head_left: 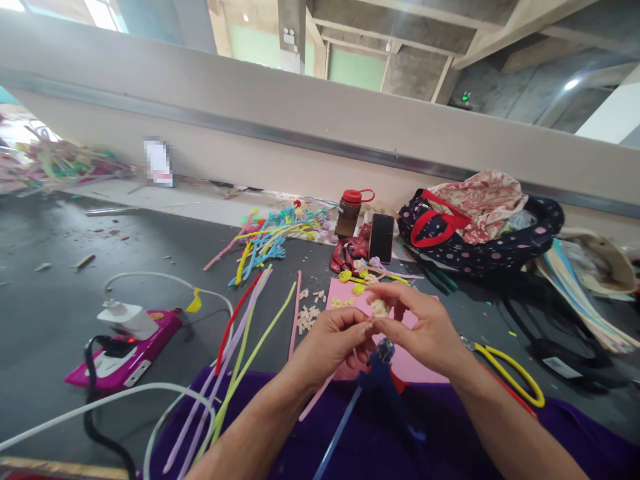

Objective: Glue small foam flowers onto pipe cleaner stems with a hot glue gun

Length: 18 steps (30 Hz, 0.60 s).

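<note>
My left hand (333,343) is closed, its thumb and fingers pinching the base of a small cream-and-yellow fuzzy flower (380,308). A pink fuzzy stem (316,399) slants down below this hand. Around the flower's other side curl the thumb and fingers of my right hand (425,327). Both hands are over a pink mat (413,363). Small yellow pieces (342,303) and short cream cut pieces (309,319) lie to the left. Just below my hands is a dark blue object (383,357) whose kind I cannot make out.
Yellow-handled scissors (517,377) lie right. Long pipe cleaners (250,333) and a magenta power strip (135,360) with cables are left. Behind are finished fuzzy stems (280,233), a red-capped bottle (347,213), a phone (381,238) and a dotted bag (480,247) against the partition.
</note>
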Each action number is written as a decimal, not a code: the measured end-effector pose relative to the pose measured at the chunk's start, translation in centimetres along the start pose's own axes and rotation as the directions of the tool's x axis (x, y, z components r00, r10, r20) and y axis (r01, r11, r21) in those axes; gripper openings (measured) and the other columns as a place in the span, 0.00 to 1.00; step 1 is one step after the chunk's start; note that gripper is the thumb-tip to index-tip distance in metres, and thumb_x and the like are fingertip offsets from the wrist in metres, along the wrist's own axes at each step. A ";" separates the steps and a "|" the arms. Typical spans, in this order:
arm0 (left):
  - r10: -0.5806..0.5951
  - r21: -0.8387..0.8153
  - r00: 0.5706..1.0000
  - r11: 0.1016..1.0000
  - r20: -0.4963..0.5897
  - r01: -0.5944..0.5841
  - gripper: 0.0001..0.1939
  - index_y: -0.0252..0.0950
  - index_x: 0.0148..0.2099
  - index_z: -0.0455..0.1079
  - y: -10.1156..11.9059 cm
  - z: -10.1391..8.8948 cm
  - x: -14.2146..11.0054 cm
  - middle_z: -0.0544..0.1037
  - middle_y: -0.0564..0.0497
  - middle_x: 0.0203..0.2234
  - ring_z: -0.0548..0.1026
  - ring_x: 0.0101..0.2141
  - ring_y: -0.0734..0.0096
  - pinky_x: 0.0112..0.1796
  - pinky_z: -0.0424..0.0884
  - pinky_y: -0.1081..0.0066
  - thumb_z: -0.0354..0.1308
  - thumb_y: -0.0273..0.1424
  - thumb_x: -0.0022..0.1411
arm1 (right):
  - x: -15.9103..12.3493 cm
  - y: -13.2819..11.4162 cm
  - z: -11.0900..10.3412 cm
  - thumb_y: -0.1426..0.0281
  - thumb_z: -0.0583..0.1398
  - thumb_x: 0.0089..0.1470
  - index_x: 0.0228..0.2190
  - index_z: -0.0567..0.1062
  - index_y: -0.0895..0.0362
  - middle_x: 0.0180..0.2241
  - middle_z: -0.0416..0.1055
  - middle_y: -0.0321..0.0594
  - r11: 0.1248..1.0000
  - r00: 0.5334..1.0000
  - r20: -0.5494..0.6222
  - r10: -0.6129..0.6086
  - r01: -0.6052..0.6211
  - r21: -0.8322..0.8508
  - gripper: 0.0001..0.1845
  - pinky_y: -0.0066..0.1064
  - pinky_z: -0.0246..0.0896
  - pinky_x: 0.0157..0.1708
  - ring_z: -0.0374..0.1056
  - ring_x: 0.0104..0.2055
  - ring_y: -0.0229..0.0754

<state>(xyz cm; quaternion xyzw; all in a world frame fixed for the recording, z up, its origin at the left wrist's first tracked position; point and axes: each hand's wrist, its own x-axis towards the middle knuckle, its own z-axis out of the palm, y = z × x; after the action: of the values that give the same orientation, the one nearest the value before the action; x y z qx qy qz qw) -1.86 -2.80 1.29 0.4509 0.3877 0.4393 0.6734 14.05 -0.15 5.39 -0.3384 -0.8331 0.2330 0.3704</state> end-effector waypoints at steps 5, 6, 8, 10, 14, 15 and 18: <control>0.005 -0.017 1.000 1.000 0.001 -0.005 0.12 0.32 0.27 0.66 -0.2 -0.1 0.0 0.72 0.54 0.18 0.67 0.16 0.81 0.17 0.61 0.81 0.59 0.36 0.52 | 0.0 0.1 -0.1 0.71 0.60 0.48 0.45 0.69 0.55 0.39 0.72 0.39 1.000 1.000 0.018 0.010 -0.010 0.000 0.20 0.27 0.62 0.29 0.66 0.33 0.37; 0.002 -0.031 1.000 1.000 0.000 -0.002 0.11 0.32 0.27 0.66 -0.1 -0.1 0.0 0.72 0.54 0.18 0.67 0.16 0.81 0.17 0.60 0.81 0.59 0.36 0.52 | 0.0 0.2 -0.2 0.69 0.61 0.48 0.46 0.69 0.55 0.40 0.71 0.40 1.000 1.000 0.026 0.004 -0.004 0.003 0.21 0.28 0.62 0.30 0.66 0.33 0.38; -0.021 -0.093 1.000 0.995 0.003 0.021 0.11 0.32 0.28 0.68 -0.1 -0.2 0.0 0.72 0.53 0.19 0.67 0.15 0.81 0.16 0.60 0.80 0.59 0.36 0.52 | -0.1 0.3 -0.5 0.65 0.61 0.48 0.48 0.67 0.55 0.45 0.68 0.42 1.000 1.000 0.017 -0.008 0.007 0.030 0.24 0.29 0.62 0.30 0.66 0.35 0.39; -0.036 -0.197 0.999 0.980 -0.002 0.035 0.12 0.31 0.30 0.69 0.1 -0.4 -0.1 0.73 0.51 0.19 0.68 0.17 0.79 0.17 0.61 0.80 0.59 0.37 0.53 | -0.2 0.6 -0.9 0.63 0.59 0.50 0.50 0.65 0.54 0.49 0.64 0.44 0.998 0.999 -0.046 -0.007 0.010 0.066 0.25 0.29 0.61 0.30 0.66 0.36 0.39; 0.032 -0.403 0.998 0.914 -0.061 -0.054 0.10 0.31 0.33 0.72 0.2 -0.8 -0.2 0.76 0.47 0.30 0.73 0.32 0.72 0.31 0.68 0.74 0.58 0.34 0.55 | -0.4 1.0 -0.9 0.64 0.56 0.54 0.45 0.68 0.54 0.43 0.66 0.41 0.991 0.983 -0.158 0.091 -0.073 0.114 0.17 0.29 0.60 0.30 0.65 0.32 0.37; 0.054 -0.431 0.996 0.899 -0.069 -0.078 0.10 0.32 0.34 0.72 0.1 -0.9 -0.3 0.76 0.46 0.34 0.72 0.37 0.69 0.36 0.68 0.71 0.57 0.34 0.55 | -0.4 1.0 -0.7 0.65 0.56 0.54 0.43 0.69 0.54 0.39 0.67 0.40 0.986 0.982 -0.142 0.123 -0.105 0.129 0.14 0.29 0.60 0.29 0.65 0.30 0.36; 0.116 -0.482 0.991 0.866 -0.069 -0.135 0.09 0.32 0.37 0.74 -0.1 -0.9 -0.2 0.75 0.44 0.41 0.69 0.45 0.64 0.44 0.65 0.66 0.56 0.32 0.57 | -0.5 0.9 0.4 0.66 0.57 0.53 0.37 0.72 0.55 0.32 0.69 0.37 0.962 0.983 0.014 0.186 -0.185 0.200 0.09 0.27 0.59 0.25 0.64 0.26 0.35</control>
<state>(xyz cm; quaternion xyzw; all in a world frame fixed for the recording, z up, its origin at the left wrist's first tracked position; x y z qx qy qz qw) -2.75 -2.74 0.90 0.2837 0.2476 0.5735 0.7275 14.29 -0.03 4.33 -0.3763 -0.7691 0.3485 0.3813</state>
